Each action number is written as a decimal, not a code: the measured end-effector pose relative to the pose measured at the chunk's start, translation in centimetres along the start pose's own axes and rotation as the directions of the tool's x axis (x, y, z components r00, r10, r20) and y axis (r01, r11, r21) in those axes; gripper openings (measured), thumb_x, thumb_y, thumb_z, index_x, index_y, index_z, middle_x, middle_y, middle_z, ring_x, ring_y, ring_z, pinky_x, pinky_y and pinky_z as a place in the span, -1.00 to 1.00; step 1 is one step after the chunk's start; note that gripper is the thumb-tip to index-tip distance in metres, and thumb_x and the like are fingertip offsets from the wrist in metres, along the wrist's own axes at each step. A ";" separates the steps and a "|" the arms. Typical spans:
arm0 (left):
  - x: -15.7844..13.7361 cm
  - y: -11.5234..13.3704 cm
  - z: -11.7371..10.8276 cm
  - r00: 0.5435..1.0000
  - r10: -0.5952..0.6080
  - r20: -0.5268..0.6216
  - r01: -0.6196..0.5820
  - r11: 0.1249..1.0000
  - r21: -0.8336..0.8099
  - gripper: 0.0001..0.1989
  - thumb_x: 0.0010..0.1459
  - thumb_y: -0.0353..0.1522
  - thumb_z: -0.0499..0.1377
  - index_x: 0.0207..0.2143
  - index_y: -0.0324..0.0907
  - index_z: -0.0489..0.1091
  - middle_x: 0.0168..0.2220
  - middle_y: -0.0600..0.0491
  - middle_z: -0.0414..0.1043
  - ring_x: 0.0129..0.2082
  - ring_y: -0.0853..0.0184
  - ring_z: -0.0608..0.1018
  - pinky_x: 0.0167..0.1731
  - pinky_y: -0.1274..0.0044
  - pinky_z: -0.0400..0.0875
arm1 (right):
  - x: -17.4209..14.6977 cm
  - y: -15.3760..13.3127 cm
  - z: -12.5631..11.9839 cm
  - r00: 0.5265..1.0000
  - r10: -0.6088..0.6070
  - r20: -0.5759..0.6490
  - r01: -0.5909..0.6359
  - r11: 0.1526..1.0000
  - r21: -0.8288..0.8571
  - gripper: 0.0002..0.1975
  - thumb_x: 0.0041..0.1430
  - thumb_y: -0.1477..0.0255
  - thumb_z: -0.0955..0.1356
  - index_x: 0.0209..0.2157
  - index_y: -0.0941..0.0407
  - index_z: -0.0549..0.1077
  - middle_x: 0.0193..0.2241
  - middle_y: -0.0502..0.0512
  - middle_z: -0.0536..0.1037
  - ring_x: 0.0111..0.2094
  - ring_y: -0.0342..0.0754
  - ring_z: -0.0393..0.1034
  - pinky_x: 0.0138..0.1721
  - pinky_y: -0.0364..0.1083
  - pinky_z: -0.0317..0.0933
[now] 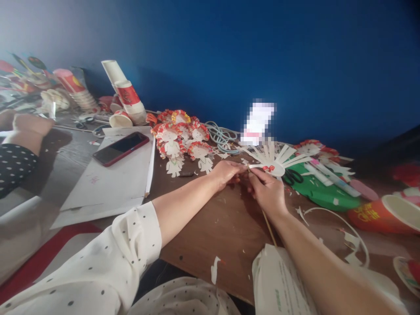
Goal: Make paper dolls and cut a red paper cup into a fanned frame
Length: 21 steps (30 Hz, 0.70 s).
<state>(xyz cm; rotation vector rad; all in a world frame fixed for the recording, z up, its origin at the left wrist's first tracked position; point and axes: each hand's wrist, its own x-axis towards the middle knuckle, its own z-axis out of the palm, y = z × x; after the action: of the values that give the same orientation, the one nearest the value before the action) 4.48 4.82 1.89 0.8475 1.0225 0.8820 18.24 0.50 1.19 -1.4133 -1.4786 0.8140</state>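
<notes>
A paper cup cut into fanned white strips (277, 169), with small red bits on its round base, is held above the brown table. My left hand (229, 173) is closed, its fingertips pinching at the end of one strip. Beside it, my right hand (269, 191) is closed too, thumb and finger gripping the same strip close to the left fingertips. The strip's exact end is hidden by the fingers. A thin tan stick (269, 226) runs down from under my right hand toward a white paper packet (278, 280).
Paper figures with red frilled tops (182, 135) cluster behind my left hand. A phone (121, 148) lies on white boards at left. Stacked paper cups (129, 103) lean near the blue wall. Green sheet (318, 183) and orange cup (377, 214) lie right. Another person's arm (28, 135) reaches in.
</notes>
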 end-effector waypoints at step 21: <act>0.4 -0.3 0.2 0.996 0.003 -0.084 0.000 0.999 0.043 -0.86 -0.04 -0.38 0.31 -0.49 -0.31 0.48 -0.57 0.06 0.38 -0.59 0.53 0.34 -0.57 0.66 0.24 | -0.3 0.1 0.3 0.995 -0.095 0.013 0.096 0.985 -0.147 -0.71 0.18 0.31 0.28 -0.20 0.15 0.54 -0.69 -0.07 0.40 -0.62 -0.15 0.25 -0.46 -0.16 0.15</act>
<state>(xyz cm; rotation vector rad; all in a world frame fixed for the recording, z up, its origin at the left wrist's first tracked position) 4.82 5.05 1.57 0.8530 1.1171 0.9060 17.99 0.23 0.92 -1.4368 -1.6262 0.6618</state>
